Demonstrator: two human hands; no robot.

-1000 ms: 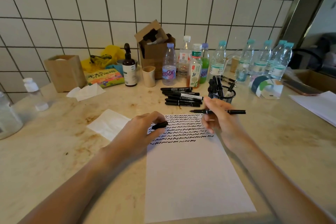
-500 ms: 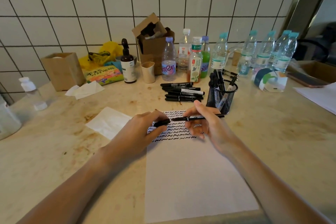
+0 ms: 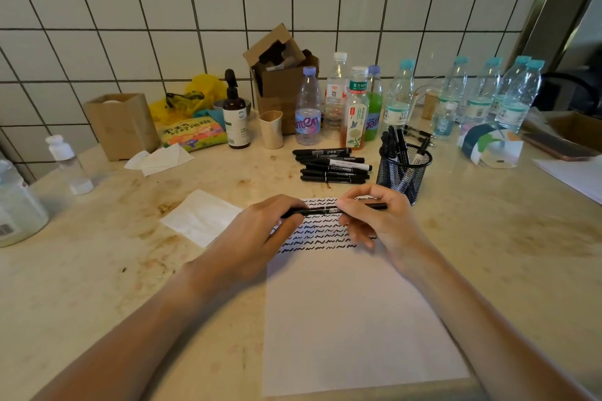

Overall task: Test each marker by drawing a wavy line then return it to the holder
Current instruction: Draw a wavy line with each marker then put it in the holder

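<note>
A black marker [image 3: 325,210] lies level between my two hands, above the top of a white sheet [image 3: 351,319] covered with several rows of black wavy lines. My left hand [image 3: 257,238] pinches the marker's left end, where its cap sits against the barrel. My right hand [image 3: 379,221] grips the barrel near its right end. A black mesh holder [image 3: 404,172] with several markers stands just beyond my right hand. A pile of several black markers [image 3: 332,166] lies on the counter left of the holder.
A folded tissue [image 3: 202,216] lies left of the sheet. Bottles [image 3: 399,98], a cardboard box [image 3: 280,81], a cup [image 3: 271,128] and a brown pump bottle [image 3: 235,114] line the tiled wall. A tape roll [image 3: 488,148] and papers [image 3: 576,176] sit at right.
My right hand brought the marker down and left from near the holder to my left hand. The cap in my left hand now meets the marker's end.
</note>
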